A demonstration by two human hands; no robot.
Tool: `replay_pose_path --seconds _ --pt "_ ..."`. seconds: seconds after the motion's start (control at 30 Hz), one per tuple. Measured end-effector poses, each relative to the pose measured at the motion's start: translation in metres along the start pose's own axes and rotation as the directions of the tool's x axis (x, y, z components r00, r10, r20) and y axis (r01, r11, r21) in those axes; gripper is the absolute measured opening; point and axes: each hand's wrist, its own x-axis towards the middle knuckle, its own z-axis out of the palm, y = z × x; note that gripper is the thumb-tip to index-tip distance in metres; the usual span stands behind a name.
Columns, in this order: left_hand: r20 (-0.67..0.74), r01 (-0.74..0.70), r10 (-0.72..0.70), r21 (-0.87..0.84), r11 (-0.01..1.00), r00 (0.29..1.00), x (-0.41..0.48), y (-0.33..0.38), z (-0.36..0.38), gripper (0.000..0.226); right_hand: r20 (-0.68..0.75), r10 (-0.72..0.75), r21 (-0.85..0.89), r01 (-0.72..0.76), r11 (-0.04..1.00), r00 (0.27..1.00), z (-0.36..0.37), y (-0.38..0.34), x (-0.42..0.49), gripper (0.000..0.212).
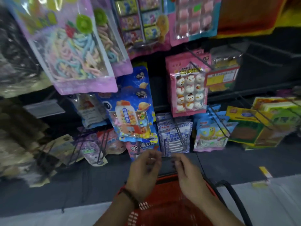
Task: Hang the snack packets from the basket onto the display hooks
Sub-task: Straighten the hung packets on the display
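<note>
Bare forearms; dark-and-red braided band (130, 195) on left wrist.

Basket (164, 207): red mesh, black handle (234, 196). Snowman packet (187, 85): pink, white snowmen with orange scarves. Gumball-machine packet (132, 111): blue, planet pattern. Large packet (70, 51): lilac, pastel rainbow strips. Packets (175, 136) below: white with blue print. Wristband (128, 195): dark with red.

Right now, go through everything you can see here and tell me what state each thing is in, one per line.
Left hand: fingers curled, nothing visibly held.
Right hand: fingers curled, nothing visibly held.
Red plastic basket: below both hands, contents unclear.
Pink snowman marshmallow packet: hanging on a hook.
Blue candy-machine packet: hanging, tilted.
Purple pastel gummy-string packet: hanging, tilted.
Blue-and-white packets: hanging in a stack.
</note>
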Motion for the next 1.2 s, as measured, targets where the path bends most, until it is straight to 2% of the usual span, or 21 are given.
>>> replay_pose_path --seconds 0.1,0.2,0.3,0.4,0.47,0.6,0.87,1.2 --pt "-0.181 -0.156 0.152 -0.010 0.988 0.972 -0.004 0.019 -0.032 0.028 -0.020 -0.118 -0.049 0.117 0.992 0.993 -0.008 -0.046 -0.009 0.034" --pt "-0.317 -0.244 0.279 0.147 0.959 0.906 0.008 0.026 -0.063 0.053 0.015 -0.291 -0.154 0.290 0.945 0.957 -0.014 -0.096 -0.003 0.042" --pt "-0.293 -0.149 0.218 0.239 0.959 0.931 0.025 0.036 -0.086 0.088 0.044 -0.381 -0.297 0.376 0.878 0.924 -0.011 -0.135 0.011 0.054" --pt "-0.151 -0.092 0.172 0.430 0.898 0.973 0.035 0.043 -0.097 0.108 0.104 -0.346 -0.349 0.360 0.865 0.933 0.002 -0.158 0.024 0.066" --pt "-0.093 -0.060 0.125 0.511 0.858 0.988 0.042 0.043 -0.103 0.111 0.128 -0.275 -0.364 0.303 0.881 0.953 0.009 -0.167 0.033 0.071" --pt "-0.099 -0.024 0.096 0.558 0.829 0.990 0.060 0.043 -0.110 0.112 0.155 -0.196 -0.346 0.239 0.907 0.968 0.012 -0.176 0.053 0.071" --pt "-0.026 -0.006 0.026 0.581 0.814 0.999 0.093 0.049 -0.112 0.106 0.173 -0.150 -0.369 0.205 0.907 0.973 0.009 -0.182 0.095 0.069" --pt "-0.065 0.027 0.013 0.581 0.814 0.998 0.124 0.047 -0.109 0.103 0.234 -0.152 -0.407 0.239 0.882 0.960 0.004 -0.179 0.133 0.074"
